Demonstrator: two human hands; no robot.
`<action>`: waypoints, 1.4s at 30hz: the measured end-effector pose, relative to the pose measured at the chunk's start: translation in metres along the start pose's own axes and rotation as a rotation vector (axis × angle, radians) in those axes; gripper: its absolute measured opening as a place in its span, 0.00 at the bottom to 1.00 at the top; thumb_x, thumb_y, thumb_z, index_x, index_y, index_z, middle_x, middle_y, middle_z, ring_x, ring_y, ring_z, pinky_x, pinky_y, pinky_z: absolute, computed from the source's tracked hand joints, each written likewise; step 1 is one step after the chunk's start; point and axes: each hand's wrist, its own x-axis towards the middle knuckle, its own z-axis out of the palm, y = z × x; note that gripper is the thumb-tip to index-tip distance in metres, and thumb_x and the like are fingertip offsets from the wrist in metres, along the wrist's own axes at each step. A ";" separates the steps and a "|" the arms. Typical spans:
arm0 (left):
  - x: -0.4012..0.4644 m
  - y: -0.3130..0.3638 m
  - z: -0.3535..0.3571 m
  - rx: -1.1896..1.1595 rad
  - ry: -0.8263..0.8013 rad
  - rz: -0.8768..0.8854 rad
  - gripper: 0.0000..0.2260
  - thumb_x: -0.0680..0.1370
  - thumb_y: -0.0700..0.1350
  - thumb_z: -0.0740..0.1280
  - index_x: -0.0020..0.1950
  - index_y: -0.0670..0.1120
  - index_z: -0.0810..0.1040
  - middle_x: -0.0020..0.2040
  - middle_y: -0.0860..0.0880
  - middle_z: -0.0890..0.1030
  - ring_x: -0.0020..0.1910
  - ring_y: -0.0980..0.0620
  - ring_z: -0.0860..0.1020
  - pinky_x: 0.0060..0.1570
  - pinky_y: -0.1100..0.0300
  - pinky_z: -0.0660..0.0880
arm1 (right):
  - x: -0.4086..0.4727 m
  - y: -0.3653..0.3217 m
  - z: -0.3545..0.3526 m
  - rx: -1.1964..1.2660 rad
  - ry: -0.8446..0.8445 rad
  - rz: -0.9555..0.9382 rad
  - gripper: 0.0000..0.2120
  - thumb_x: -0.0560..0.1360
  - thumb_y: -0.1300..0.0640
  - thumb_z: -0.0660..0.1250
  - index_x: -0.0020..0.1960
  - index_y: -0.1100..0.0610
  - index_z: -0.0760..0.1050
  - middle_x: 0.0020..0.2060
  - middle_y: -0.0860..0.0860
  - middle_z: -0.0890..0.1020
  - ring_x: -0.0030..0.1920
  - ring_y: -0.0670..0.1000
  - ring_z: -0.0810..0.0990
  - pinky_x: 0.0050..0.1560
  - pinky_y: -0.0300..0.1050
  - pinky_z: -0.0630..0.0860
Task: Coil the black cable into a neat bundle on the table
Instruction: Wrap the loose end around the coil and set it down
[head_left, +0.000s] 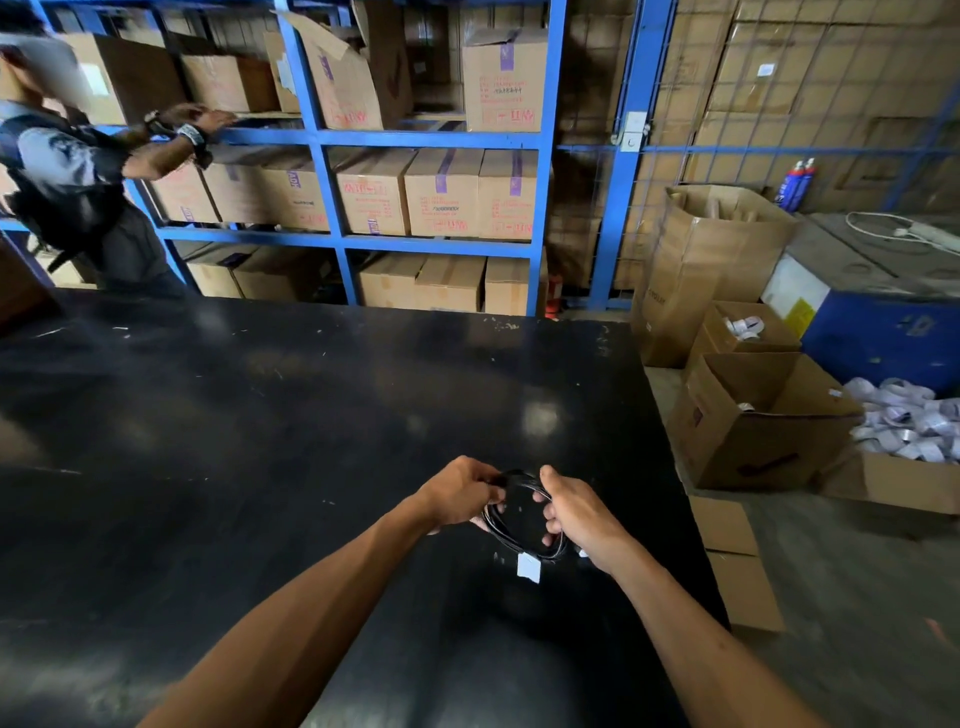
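Note:
The black cable (500, 531) is wound into a small round loop of several turns, held just above the black table (260, 441) near its right side. My left hand (457, 493) grips the loop's left side. My right hand (579, 512) grips its right side, thumb over the top. A small white tag (529, 566) hangs from the bottom of the loop. A white bit shows below my right hand; whether it is the cable's plug I cannot tell.
The table's right edge (675, 467) runs close to my right hand. Open cardboard boxes (753, 426) stand on the floor to the right. Blue shelving (337, 140) with cartons rises behind the table. A person (78, 182) stands at the far left by the shelves.

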 end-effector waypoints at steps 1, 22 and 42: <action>-0.001 0.001 0.002 -0.036 -0.056 -0.023 0.08 0.78 0.38 0.64 0.48 0.38 0.82 0.41 0.43 0.82 0.41 0.48 0.82 0.46 0.51 0.82 | 0.000 0.003 0.000 -0.059 0.045 -0.029 0.23 0.84 0.42 0.55 0.45 0.57 0.77 0.28 0.46 0.71 0.25 0.47 0.71 0.38 0.51 0.78; 0.036 -0.005 0.027 -0.121 -0.145 -0.134 0.15 0.85 0.46 0.57 0.42 0.43 0.75 0.29 0.51 0.69 0.25 0.56 0.68 0.35 0.59 0.69 | 0.049 0.015 -0.001 0.063 0.176 -0.015 0.13 0.81 0.52 0.67 0.44 0.59 0.82 0.29 0.53 0.76 0.27 0.49 0.75 0.27 0.43 0.72; 0.096 -0.071 0.059 -0.265 0.087 -0.351 0.15 0.84 0.44 0.58 0.40 0.43 0.75 0.28 0.49 0.68 0.26 0.52 0.66 0.29 0.60 0.67 | 0.086 0.106 -0.058 -0.987 0.034 0.042 0.19 0.74 0.38 0.70 0.59 0.47 0.84 0.57 0.52 0.81 0.63 0.56 0.76 0.61 0.51 0.73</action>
